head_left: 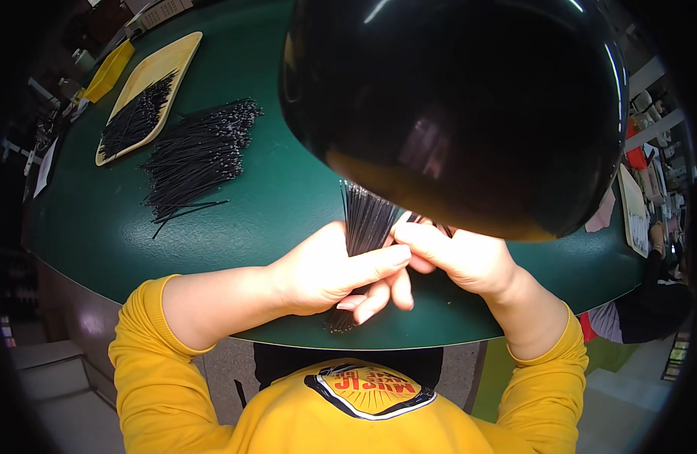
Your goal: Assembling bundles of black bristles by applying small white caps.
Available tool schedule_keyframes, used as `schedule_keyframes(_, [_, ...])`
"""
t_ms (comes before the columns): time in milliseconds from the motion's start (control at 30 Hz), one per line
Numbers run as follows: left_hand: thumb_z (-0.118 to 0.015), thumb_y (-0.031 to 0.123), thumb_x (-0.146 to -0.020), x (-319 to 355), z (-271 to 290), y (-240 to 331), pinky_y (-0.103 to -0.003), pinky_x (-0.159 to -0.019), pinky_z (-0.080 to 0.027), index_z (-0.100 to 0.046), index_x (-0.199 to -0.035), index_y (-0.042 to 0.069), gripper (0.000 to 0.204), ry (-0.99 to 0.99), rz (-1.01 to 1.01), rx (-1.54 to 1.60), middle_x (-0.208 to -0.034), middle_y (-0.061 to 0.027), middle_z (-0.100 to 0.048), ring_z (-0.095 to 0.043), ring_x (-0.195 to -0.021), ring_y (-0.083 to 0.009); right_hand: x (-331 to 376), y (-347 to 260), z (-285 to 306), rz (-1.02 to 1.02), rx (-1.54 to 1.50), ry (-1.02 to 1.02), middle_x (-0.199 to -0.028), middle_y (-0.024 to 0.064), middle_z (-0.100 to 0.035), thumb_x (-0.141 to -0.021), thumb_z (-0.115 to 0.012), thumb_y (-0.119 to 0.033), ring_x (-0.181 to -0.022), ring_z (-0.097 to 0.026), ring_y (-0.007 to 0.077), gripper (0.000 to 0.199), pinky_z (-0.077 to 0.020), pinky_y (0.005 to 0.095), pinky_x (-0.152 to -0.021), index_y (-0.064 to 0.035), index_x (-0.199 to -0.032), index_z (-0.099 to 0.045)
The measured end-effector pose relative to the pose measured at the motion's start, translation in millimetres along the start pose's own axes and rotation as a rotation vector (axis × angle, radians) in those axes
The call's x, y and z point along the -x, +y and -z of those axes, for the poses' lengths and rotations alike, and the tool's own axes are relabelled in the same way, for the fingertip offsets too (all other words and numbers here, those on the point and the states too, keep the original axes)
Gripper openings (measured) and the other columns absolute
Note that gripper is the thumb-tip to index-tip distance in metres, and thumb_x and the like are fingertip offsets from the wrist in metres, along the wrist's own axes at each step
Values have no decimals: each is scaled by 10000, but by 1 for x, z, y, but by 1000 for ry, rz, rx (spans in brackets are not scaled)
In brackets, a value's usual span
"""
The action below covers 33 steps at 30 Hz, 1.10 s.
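Observation:
My left hand (322, 272) is wrapped round a bundle of thin black wires (366, 219), held upright over the near edge of the green table. Pale tips show at the bundle's top, and its lower ends stick out beneath my fingers. Close beside it, my right hand (469, 257) is closed in a pinch, with a few dark wire ends showing above its fingers. Part of what it holds is hidden under the lamp. To the left, a loose pile of the same black wires (201, 151) lies on the table.
A large black lamp hood (454, 98) hangs low over my right hand. At the far left, a cream tray (186, 51) holds more black wires, with a yellow bin (110, 72) behind it. Another person (651, 314) sits at the right edge near a pale tray (633, 204).

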State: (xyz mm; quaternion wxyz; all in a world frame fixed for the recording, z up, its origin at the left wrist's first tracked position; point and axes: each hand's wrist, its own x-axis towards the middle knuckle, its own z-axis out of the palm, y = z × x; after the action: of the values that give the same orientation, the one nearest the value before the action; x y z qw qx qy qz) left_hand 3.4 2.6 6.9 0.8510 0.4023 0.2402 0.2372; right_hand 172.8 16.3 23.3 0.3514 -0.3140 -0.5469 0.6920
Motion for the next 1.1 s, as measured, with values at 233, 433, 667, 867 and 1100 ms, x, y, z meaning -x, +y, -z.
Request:
schedule_keyframes(233, [-469, 167, -815, 0, 5, 0, -154, -326, -319, -474, -787, 5, 165, 81, 6, 180, -581, -58, -532, -444, -375, -70, 0, 14, 13, -33, -308, 20, -610, 40, -516, -833, -390, -189, -455, -354, 34, 272, -273, 160, -426, 28, -762, -537])
schedule_keyframes(433, [-481, 160, -809, 0, 3, -1, -161, -363, -380, -470, -774, 18, 147, 50, -2, 240, -603, -74, -539, -501, -423, -96, 0, 4, -5, 81, -79, 78, -615, 47, -529, -810, -436, -121, -471, -389, 37, 188, -287, 156, -419, 35, -797, -541])
schedule_keyframes(667, [-479, 153, -811, -1, 8, -5, -185, -392, -410, -475, -771, 17, 142, 70, -42, 186, -620, -83, -539, -523, -454, -123, 1, 14, 15, -5, -131, 44, -531, 43, -491, -828, -381, -124, -446, -397, 58, 238, -359, 161, -475, 59, -816, -533])
schedule_keyframes(867, [-477, 166, -813, -4, 8, -6, -201, -435, -440, -480, -775, 11, 159, 68, -69, 200, -628, -93, -545, -549, -493, -140, 0, 23, 18, -4, -329, 113, -463, 45, -427, -851, -286, -174, -408, -334, 57, 331, -277, 159, -389, 75, -844, -505])
schedule_keyframes(1100, [-464, 175, -820, -1, 4, -2, -206, -479, -462, -486, -809, 6, 171, 85, -40, 198, -645, -95, -550, -567, -540, -152, 2, 14, 9, 4, -167, -1, -590, 58, -496, -844, -341, -183, -444, -355, 42, 286, -262, 149, -385, 47, -847, -512])
